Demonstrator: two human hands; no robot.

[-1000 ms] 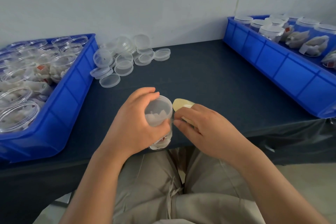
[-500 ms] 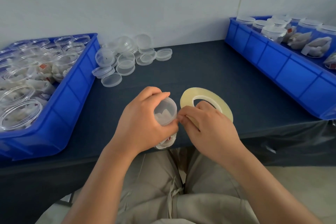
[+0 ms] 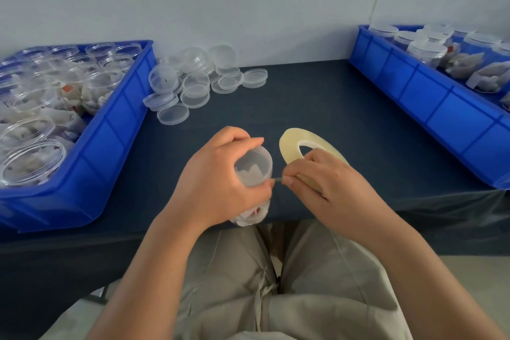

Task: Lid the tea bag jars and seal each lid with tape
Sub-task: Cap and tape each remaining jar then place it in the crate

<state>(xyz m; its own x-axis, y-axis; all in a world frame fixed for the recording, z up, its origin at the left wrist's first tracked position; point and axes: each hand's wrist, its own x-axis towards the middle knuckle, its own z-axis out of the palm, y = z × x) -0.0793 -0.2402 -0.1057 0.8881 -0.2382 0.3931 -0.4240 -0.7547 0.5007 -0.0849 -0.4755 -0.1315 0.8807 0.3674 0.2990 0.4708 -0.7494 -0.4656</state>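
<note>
Left hand [image 3: 218,185] grips the jar [image 3: 252,171] — right hand [image 3: 331,190], holding the tape roll [image 3: 288,146], has drawn slightly away, tape stretched between.

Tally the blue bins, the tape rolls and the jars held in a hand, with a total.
Blue bins: 2, the left bin and the right bin
Tape rolls: 1, the tape roll in the right hand
Held jars: 1, the jar in the left hand
Total: 4

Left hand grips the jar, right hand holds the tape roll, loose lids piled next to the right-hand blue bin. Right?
One error: in the head view the loose lids lie next to the left-hand blue bin. The rest stands: left hand grips the jar, right hand holds the tape roll.
</note>
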